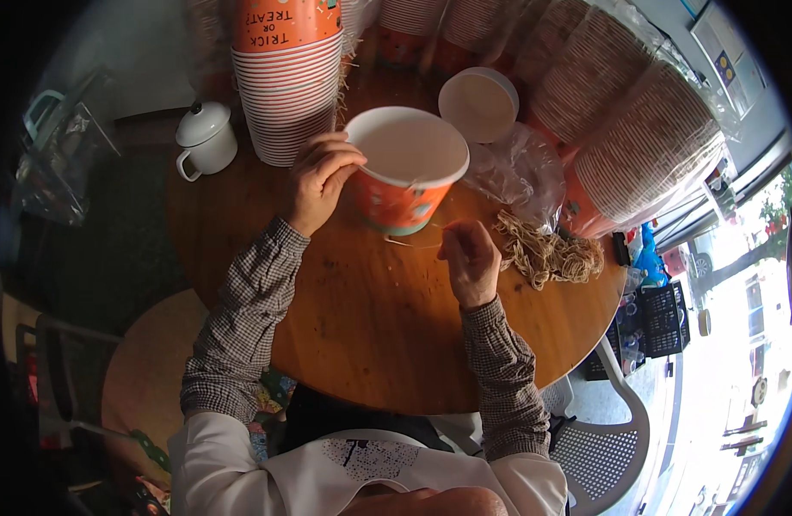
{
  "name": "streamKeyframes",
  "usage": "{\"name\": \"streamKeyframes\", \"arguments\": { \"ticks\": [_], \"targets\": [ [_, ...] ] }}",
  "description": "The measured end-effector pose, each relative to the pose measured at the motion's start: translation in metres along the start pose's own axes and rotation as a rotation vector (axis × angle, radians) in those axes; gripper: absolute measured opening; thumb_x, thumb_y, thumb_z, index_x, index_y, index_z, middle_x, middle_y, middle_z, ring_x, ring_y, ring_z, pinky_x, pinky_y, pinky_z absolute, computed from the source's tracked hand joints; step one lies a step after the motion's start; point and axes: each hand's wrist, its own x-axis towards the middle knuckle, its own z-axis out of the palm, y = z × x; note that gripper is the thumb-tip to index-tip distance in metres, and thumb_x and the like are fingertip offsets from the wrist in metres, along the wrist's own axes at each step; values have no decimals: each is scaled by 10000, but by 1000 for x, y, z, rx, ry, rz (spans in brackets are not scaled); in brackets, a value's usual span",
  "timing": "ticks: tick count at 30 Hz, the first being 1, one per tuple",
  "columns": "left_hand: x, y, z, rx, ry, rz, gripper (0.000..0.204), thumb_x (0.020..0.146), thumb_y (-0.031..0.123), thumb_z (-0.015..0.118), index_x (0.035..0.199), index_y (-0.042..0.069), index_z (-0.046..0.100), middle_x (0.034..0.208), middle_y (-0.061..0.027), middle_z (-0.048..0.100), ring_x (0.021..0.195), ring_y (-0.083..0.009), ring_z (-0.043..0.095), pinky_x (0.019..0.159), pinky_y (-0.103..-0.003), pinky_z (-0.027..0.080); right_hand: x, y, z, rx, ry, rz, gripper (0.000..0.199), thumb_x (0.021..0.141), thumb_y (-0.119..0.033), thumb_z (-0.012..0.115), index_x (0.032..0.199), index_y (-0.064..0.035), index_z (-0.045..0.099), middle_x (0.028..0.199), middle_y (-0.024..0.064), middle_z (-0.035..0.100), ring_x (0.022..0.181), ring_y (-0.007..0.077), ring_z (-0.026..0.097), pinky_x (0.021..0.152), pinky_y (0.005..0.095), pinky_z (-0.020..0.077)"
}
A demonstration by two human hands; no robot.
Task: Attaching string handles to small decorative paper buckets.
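An orange paper bucket with a white inside and a green base band stands on the wooden table in front of me. My left hand is closed on the left side of its rim. To the right of the bucket, my right hand is pinched around a thin length of twine that runs toward the bucket's base. A loose heap of the same pale twine lies just right of that hand. How the twine meets the bucket is too fine to make out.
A tall stack of orange buckets rises at the back left, beside a white lidded mug. Another white-lined bucket and clear plastic wrap sit behind. Wrapped bucket stacks line the right. A chair stands below.
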Motion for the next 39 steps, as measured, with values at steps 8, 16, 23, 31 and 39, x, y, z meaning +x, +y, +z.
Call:
{"name": "streamKeyframes", "arguments": {
  "ticks": [8, 16, 23, 31, 39],
  "targets": [
    [8, 53, -6, -65, -3, -110, 119, 824, 15, 674, 933, 62, 677, 864, -52, 646, 827, -225, 600, 758, -329, 476, -12, -26, 19, -619, -96, -612, 121, 754, -123, 701, 871, -135, 672, 944, 1, 638, 819, 197, 589, 679, 342, 431],
    [2, 66, 5, -65, -23, -112, 128, 819, 8, 679, 934, 64, 683, 860, -51, 646, 811, -222, 600, 728, -328, 475, -15, -39, 14, -653, -90, -771, 185, 718, -142, 697, 899, -166, 663, 996, -16, 629, 978, 196, 574, 995, 489, 351],
    [-4, 90, 17, -42, -58, 1, 254, 788, 5, 703, 1035, 51, 663, 967, -92, 643, 873, -257, 622, 761, -352, 496, -19, -25, 3, -600, -143, -702, 120, 747, -120, 701, 862, -135, 673, 756, -4, 655, 780, 171, 630, 1032, 493, 347],
    [-11, 82, 9, 11, 27, -53, 402, 911, 267, 563, 1204, -8, 574, 1207, -182, 538, 1120, -325, 521, 975, -421, 415, -6, -1, -33, -506, -4, -572, 97, 789, -63, 684, 873, -96, 650, 734, 42, 663, 679, 218, 617, 993, 449, 376],
    [-20, 35, -1, 28, 60, -124, 485, 962, 367, 475, 1256, -14, 529, 1265, -191, 505, 1160, -335, 502, 1006, -419, 387, -15, 2, -19, -487, -113, -548, 106, 784, -40, 678, 874, -88, 649, 785, 48, 676, 736, 225, 634, 976, 444, 389]
  ]
}}
